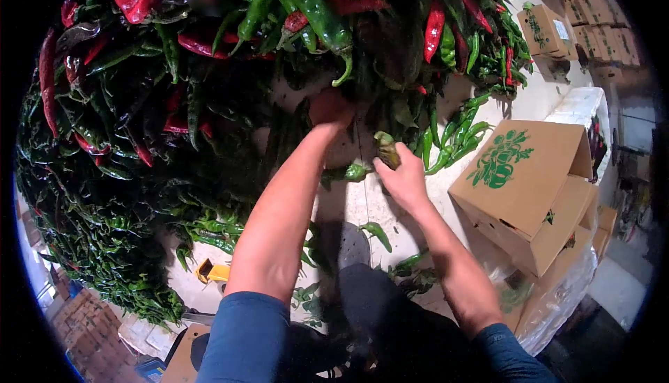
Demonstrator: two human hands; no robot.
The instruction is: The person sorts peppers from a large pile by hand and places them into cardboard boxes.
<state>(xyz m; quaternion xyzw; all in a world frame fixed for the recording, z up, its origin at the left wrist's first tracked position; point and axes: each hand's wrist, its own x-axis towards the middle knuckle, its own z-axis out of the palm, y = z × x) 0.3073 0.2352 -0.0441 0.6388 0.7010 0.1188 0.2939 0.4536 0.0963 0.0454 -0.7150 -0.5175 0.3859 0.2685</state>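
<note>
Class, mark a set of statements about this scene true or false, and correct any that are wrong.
1. The right hand grips a pepper. True.
2. The pile holds only green peppers. False: red ones are mixed in.
3. A cardboard box with a green print stands to the person's right. True.
4. The left hand rests on that box. False: it reaches in at the pile.
5. Both sleeves are blue. True.
6. No pepper lies loose. False: one lies between the arms.
</note>
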